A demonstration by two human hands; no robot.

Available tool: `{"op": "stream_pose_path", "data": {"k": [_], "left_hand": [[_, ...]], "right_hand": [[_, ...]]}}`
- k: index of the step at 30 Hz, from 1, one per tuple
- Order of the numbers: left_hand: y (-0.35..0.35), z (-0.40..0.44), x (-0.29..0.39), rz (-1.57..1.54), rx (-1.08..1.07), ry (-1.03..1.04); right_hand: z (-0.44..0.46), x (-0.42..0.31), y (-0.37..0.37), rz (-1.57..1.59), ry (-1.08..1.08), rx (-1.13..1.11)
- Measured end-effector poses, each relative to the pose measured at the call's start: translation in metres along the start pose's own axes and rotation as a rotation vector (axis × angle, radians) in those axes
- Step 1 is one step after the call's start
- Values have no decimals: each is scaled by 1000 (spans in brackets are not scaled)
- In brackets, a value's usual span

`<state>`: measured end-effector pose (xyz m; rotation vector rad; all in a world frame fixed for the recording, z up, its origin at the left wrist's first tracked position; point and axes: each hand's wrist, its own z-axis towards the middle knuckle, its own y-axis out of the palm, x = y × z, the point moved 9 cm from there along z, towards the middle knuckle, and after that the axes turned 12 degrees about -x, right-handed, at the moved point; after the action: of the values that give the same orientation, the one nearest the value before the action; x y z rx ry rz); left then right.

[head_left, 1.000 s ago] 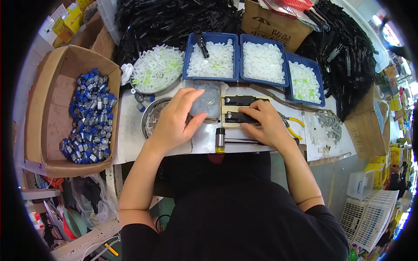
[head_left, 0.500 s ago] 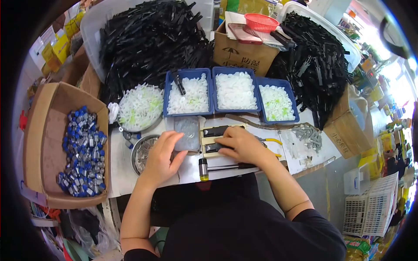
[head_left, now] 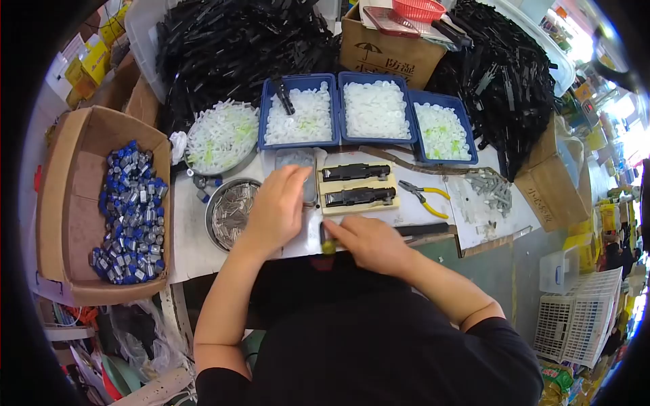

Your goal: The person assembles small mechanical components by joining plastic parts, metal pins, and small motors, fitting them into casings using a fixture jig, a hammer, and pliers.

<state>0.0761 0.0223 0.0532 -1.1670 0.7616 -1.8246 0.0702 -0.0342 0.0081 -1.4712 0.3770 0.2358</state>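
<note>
My left hand (head_left: 276, 208) is over the worktop beside a clear plastic container (head_left: 296, 159), its fingers close together; what they hold, if anything, is hidden. My right hand (head_left: 369, 242) lies at the near edge of the worktop, over the hammer (head_left: 328, 245) with a yellow tip. Its fingers are curled near the hammer's head, and whether they grip it is unclear. Two black parts (head_left: 357, 172) (head_left: 360, 196) sit on a pale wooden fixture (head_left: 393, 203) beyond my right hand. Yellow-handled pliers (head_left: 425, 196) lie to the right of the fixture.
Blue trays (head_left: 336, 142) of white pieces stand at the back. A bowl of metal pins (head_left: 233, 213) and a plate of white and green pieces (head_left: 222, 137) are on the left, beside a cardboard box (head_left: 74, 196) of blue-and-silver parts. Black parts (head_left: 250, 51) are heaped behind.
My right hand has moved off the fixture, down to the hammer near the table edge. My left hand's fingers have drawn closer together. The camera view has shifted.
</note>
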Motion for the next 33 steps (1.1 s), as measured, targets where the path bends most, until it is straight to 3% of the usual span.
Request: {"op": "stream_pose_path", "data": {"k": [3, 5, 6, 8, 10, 12, 13, 15, 16, 18, 19, 21, 23, 25, 26, 28, 29, 31, 32, 33], "left_hand": [[28, 11, 7, 164, -164, 19], [58, 21, 15, 332, -354, -49], [65, 27, 22, 323, -360, -44], [72, 35, 17, 354, -348, -178], [72, 32, 18, 317, -314, -158], [68, 29, 21, 293, -248, -130], [69, 29, 21, 287, -259, -129], [70, 28, 21, 291, -280, -124], [70, 27, 21, 287, -292, -130], [69, 29, 22, 267, -294, -128], [68, 29, 23, 258, -281, -125], [68, 30, 23, 286, -295, -119], [67, 30, 26, 230, -317, -128], [68, 30, 28, 232, -331, -128], [68, 30, 27, 223, -331, -142], [68, 31, 28, 225, -322, -119], [67, 31, 27, 221, -318, -117], [66, 30, 28, 194, -290, -90], [67, 31, 27, 191, -284, -85], [65, 31, 26, 201, -270, -93]], "right_hand": [[-19, 24, -52, 14, 162, 316], [-27, 52, -78, 58, 402, 410], [-24, 58, -81, 59, 412, 407], [-17, 80, -63, 139, 572, 196], [-16, 73, -64, 32, 601, 125], [-24, 70, -77, 106, 522, 436], [-22, 83, -62, 76, 732, 184], [-20, 78, -68, -54, 745, -14], [-21, 66, -85, -11, 586, 234], [-27, 63, -84, 49, 515, 449], [-23, 71, -70, 3, 647, 285], [-18, 70, -72, -116, 673, 87], [-25, 58, -73, -140, 621, 56], [-50, 43, -84, 113, 502, 466], [-46, 44, -66, -76, 660, 228], [-41, 46, -64, -53, 647, 71], [-39, 41, -68, -117, 622, 61], [-49, 37, -83, 52, 453, 466], [-47, 45, -69, -57, 630, 274], [-45, 49, -68, -47, 644, 214]]}}
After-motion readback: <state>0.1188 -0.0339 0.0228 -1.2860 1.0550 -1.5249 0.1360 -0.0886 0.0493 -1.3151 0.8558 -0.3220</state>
